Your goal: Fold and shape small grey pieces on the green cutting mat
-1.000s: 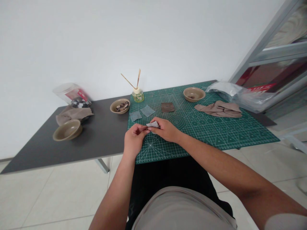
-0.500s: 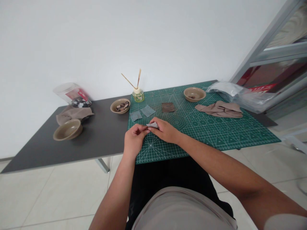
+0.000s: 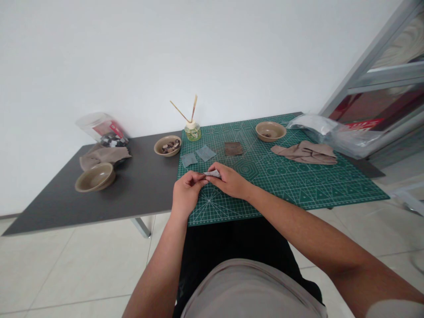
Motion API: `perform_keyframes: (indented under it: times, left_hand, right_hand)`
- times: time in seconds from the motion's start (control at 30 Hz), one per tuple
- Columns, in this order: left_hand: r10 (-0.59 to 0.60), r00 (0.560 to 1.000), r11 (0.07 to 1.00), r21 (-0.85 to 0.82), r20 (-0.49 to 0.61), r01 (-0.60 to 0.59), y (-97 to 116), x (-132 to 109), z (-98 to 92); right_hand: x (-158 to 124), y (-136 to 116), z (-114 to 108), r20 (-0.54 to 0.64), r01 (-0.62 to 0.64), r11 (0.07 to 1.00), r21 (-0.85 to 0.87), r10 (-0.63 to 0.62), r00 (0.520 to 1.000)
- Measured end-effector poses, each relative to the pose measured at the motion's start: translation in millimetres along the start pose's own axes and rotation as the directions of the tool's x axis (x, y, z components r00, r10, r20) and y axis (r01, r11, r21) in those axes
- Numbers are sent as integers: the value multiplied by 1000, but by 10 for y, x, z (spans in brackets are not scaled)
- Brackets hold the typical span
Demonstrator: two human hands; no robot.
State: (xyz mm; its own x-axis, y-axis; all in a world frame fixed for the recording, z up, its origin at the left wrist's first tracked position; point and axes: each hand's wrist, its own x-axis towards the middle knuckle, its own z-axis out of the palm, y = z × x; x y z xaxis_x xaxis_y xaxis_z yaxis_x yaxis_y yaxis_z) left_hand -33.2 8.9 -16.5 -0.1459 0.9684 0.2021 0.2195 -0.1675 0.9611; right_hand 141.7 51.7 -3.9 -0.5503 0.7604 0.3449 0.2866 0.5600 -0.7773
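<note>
A small light-grey piece of cloth (image 3: pixel 214 173), folded or rolled, is held just above the green cutting mat. My right hand (image 3: pixel 232 181) is closed around it, thumb in front and fingers behind. Pinched fingertips of my left hand (image 3: pixel 187 192) meet its left end, and the two thumbs almost touch. Whether anything lies inside the fold is hidden. Just beyond the hands, two grey-blue cloth squares (image 3: pixel 206 153) lie flat, with a brown cloth square (image 3: pixel 233 148) to their right.
The green cutting mat (image 3: pixel 311 185) covers the right of the dark table (image 3: pixel 142 198). Around it are a bowl of small dark pieces (image 3: pixel 168 146), a reed diffuser (image 3: pixel 192 131), another bowl (image 3: pixel 270 131), crumpled brown cloth (image 3: pixel 304 152) and a plastic bag (image 3: pixel 334 132). Leftward: a bowl (image 3: pixel 95 177), cloth and a tipped jar (image 3: pixel 102 128).
The view has shifted very slightly. Both hands keep their hold on the grey cloth, with barely any movement of the fingers.
</note>
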Motion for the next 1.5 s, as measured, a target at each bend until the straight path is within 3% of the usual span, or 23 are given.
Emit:
perform_keyframes:
  times: [0.8, 1.07, 1.27, 1.5]
  left_hand:
    - [11, 1000, 1000, -20, 11, -11, 40, -2, 17]
    - [0, 1000, 996, -87, -30, -2, 28, -8, 24]
    - [-18, 999, 982, -188, -43, 10, 63, -21, 44]
    - [-49, 999, 980, -195, -23, 44, 58, -17, 45]
  right_hand:
    - [-13, -15, -19, -16, 0, 1000, 15, 0, 1000]
    - [-3, -1, -5, -85, -30, 998, 51, 34, 996]
    - [11, -13, -24, -20, -16, 998, 68, 17, 1000]
    - [-2, -3, -23, -58, -45, 998, 34, 47, 997]
